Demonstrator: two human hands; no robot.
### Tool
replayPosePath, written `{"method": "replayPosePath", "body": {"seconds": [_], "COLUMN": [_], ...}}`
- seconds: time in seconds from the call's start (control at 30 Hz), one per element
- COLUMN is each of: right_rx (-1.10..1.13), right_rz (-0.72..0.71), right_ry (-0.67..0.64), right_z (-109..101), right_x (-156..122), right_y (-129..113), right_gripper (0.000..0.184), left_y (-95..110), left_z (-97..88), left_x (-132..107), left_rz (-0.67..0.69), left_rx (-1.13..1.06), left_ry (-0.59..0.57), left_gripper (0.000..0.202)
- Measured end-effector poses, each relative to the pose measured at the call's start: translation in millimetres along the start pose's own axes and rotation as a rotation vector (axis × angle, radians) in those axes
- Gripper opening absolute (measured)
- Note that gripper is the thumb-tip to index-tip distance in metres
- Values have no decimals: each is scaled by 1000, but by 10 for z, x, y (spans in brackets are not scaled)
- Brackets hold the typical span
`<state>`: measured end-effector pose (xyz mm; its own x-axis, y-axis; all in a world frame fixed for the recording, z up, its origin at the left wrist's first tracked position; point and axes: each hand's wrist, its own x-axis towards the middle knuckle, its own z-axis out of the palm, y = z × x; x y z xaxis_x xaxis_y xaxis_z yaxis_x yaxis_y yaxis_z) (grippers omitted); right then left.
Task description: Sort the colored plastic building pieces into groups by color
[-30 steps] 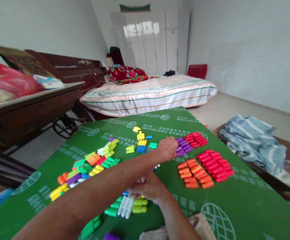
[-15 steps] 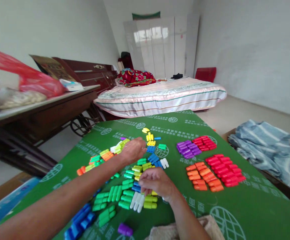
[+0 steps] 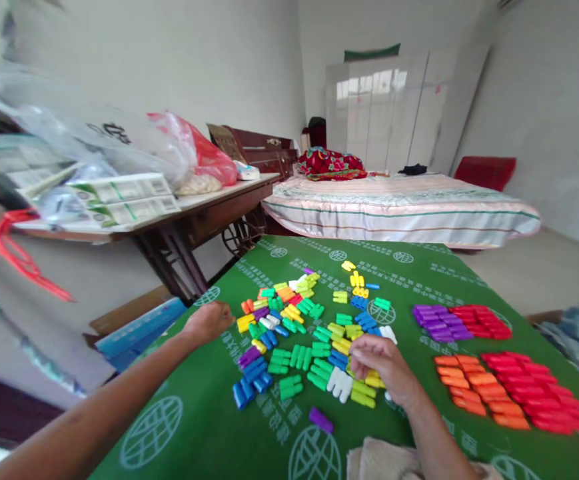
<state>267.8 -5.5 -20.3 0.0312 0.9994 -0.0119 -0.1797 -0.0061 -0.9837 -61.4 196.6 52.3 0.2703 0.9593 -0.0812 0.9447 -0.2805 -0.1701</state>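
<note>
Small rounded plastic pieces, many lying side by side in short rows, cover the green board. My left hand (image 3: 212,321) is at the left end of the mixed pile, fingers curled, fingertips beside a yellow piece (image 3: 245,323); whatever they hold is too small to make out. My right hand (image 3: 384,365) hovers low over the near right part of the pile, fingers bent together, their tips partly hidden. White pieces (image 3: 340,384) and yellow-green pieces (image 3: 364,393) lie by it. Green pieces (image 3: 300,357) and blue pieces (image 3: 252,383) lie between my hands.
Sorted groups of purple (image 3: 442,323), dark red (image 3: 480,322), orange (image 3: 484,392) and red pieces (image 3: 539,390) lie on the right of the board (image 3: 229,433). A beige cloth (image 3: 384,460) is at the near edge. A cluttered sewing table (image 3: 204,212) stands left, a bed (image 3: 404,207) behind.
My left hand has moved left and back from the far middle of the pile to its left end. The view has turned left. My right hand stays over the same pieces.
</note>
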Motion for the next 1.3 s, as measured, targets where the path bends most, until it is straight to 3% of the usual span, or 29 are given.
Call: {"method": "replayPosePath", "body": {"seconds": [0.1,0.2,0.57,0.97,1.2,1.3], "right_rx": [-24,-38,-154,-315,-570,-677], "right_rz": [-27,-42,18,75,187,148], "right_ry": [21,53,239,317,241,227], "right_z": [-3,-9,144,240,298,386], "right_x": [-38,-57,-12,77,176,346], "right_y": [49,114,144,147,49,-63], "right_gripper": [38,36,42,34,26,22], "left_y": [-239,-330,-106,-89,-100,-106], "left_z": [207,341,614,673,691,706], "left_x": [-146,-259,-286,-340,-354,-339], "left_rz": [-78,-131,-296,-286,-272,-271], "left_rx": [-41,-83,-217,-289,-296,-271], "left_ry": [23,75,248,328,361,366], "left_gripper": [32,40,51,49,46,45]}}
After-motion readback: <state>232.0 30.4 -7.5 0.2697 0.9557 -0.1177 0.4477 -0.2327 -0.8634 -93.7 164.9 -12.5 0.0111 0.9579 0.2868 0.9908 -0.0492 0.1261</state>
